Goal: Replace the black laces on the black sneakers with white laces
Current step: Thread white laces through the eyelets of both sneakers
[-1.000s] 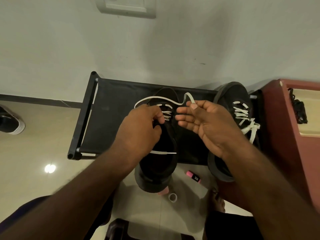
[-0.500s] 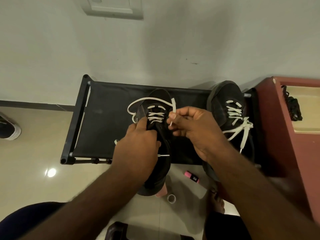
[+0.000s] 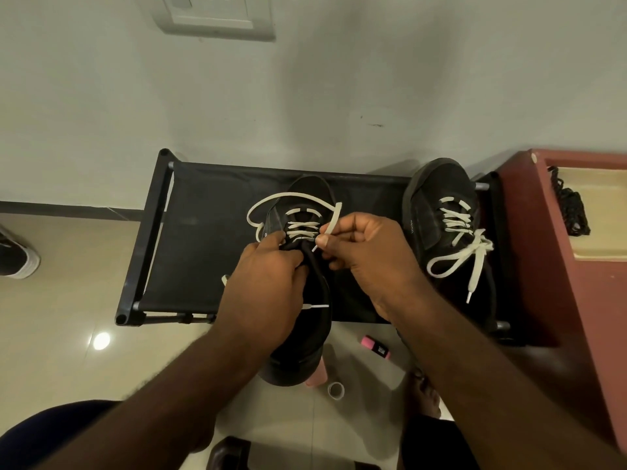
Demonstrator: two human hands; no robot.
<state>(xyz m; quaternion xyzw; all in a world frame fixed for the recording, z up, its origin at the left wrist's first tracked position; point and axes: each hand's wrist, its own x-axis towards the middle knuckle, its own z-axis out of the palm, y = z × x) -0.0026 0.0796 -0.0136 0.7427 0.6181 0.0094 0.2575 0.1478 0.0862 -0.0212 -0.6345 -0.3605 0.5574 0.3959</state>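
Note:
Two black sneakers stand on a black fabric rack (image 3: pixel 203 239). The left sneaker (image 3: pixel 305 334) is partly threaded with a white lace (image 3: pixel 288 198) that loops out past its toe. My left hand (image 3: pixel 264 286) grips this sneaker at its eyelet edge. My right hand (image 3: pixel 366 252) pinches the lace's free end close to its tip, right beside the eyelets. The right sneaker (image 3: pixel 437 198) carries a white lace (image 3: pixel 454 256) whose loose ends trail over its side. A bundle of black laces (image 3: pixel 571 205) lies on the red cabinet.
A red cabinet (image 3: pixel 556 273) stands against the rack's right end. On the tiled floor lie a pink highlighter (image 3: pixel 376 347), a small tape roll (image 3: pixel 336 390) and a pink object under the sneaker's heel. Another shoe (image 3: pixel 17 259) sits far left. My bare foot (image 3: pixel 427 395) is below.
My right hand slid along the white lace to its tip and brought it down to the eyelets. My left hand shifted its grip on the sneaker, which moved slightly left.

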